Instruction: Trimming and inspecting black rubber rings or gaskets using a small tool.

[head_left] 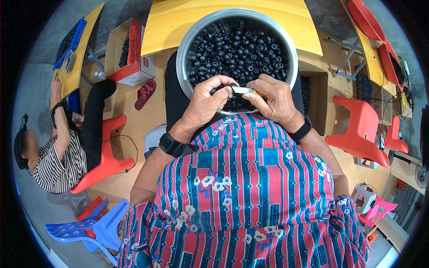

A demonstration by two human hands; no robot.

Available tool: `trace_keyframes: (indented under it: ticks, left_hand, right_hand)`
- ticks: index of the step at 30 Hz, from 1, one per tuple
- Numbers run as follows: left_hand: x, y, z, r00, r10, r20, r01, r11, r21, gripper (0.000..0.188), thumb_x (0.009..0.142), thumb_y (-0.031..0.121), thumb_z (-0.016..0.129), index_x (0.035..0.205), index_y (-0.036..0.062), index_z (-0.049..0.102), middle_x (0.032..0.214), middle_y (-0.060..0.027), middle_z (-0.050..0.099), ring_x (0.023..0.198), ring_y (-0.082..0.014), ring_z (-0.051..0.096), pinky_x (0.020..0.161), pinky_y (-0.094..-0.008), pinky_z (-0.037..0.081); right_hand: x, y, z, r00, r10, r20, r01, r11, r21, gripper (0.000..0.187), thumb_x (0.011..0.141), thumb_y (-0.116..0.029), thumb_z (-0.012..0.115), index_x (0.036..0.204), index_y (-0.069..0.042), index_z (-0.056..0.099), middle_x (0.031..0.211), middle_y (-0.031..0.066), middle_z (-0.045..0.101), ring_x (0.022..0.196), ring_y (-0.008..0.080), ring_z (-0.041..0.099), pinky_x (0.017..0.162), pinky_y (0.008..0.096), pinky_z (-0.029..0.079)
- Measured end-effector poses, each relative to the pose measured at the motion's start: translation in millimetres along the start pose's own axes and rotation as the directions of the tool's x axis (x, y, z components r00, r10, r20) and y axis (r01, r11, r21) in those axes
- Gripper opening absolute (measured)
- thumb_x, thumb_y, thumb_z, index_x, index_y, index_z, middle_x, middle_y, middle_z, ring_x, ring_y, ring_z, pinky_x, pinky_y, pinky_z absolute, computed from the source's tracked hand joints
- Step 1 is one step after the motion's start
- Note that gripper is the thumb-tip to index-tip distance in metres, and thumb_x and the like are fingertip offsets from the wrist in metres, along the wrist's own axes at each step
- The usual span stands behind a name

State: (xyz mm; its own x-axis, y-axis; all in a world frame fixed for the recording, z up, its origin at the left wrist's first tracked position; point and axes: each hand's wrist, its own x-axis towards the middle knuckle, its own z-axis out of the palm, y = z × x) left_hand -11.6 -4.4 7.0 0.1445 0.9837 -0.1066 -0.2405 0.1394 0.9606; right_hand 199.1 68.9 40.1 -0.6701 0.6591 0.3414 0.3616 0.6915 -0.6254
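A wide metal basin (181,67) in front of me is heaped with small round black parts (237,51), many with a hole or a ring at one end. Over its near side, my left hand (202,103) is closed, thumb and forefinger pinching one small black part (215,90) that the fingers mostly cover. My right hand (279,102) is closed around a small knife (242,90) with a short pale blade and a bit of yellow handle showing. The blade points left and its tip meets the left thumb and fingertips.
Behind the basin is a yellow table (161,27). To the left, a person (60,156) sits on a red stool at another table with a blue tray (69,42). Boxes (134,53) of black parts stand on both sides. A red stool (355,129) is at the right.
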Motion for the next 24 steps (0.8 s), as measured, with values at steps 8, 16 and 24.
trace_keyframes:
  ticks: [8, 16, 24]
  left_hand:
    - [-1, 0, 0, 1.0, 0.014, -0.008, -0.014, 1.0, 0.022, 0.026, 0.099, 0.02, 0.059, 0.115, -0.0003, 0.058, 0.079, 0.001, 0.056, 0.06, -0.0017, 0.044, 0.052, -0.0166, 0.036]
    - [-1, 2, 1, 1.0, 0.017, -0.012, -0.017, 0.999, 0.045, 0.025, 0.099, 0.02, 0.059, 0.114, 0.0005, 0.058, 0.079, 0.0014, 0.056, 0.06, -0.0012, 0.043, 0.052, -0.0162, 0.034]
    - [-1, 5, 5, 1.0, 0.009, -0.008, -0.009, 1.0, 0.002, 0.02, 0.098, 0.014, 0.057, 0.113, 0.0, 0.059, 0.082, 0.0006, 0.056, 0.06, -0.0016, 0.043, 0.052, -0.0165, 0.035]
  right_hand:
    - [0, 1, 2, 1.0, 0.001, 0.012, -0.001, 1.0, 0.004, 0.027, 0.08, -0.031, 0.073, 0.089, -0.006, 0.068, 0.074, 0.0092, 0.06, 0.069, 0.0291, 0.064, 0.06, 0.0387, 0.05]
    - [0, 0, 1, 1.0, 0.002, 0.015, -0.002, 1.0, 0.005, 0.025, 0.081, -0.03, 0.073, 0.088, -0.006, 0.068, 0.074, 0.0097, 0.061, 0.069, 0.0296, 0.064, 0.06, 0.0392, 0.05]
    - [3, 11, 4, 0.979, 0.165, -0.117, -0.162, 0.986, 0.031, 0.021, 0.088, -0.022, 0.067, 0.085, -0.001, 0.068, 0.08, 0.0132, 0.066, 0.074, 0.0319, 0.064, 0.066, 0.0382, 0.05]
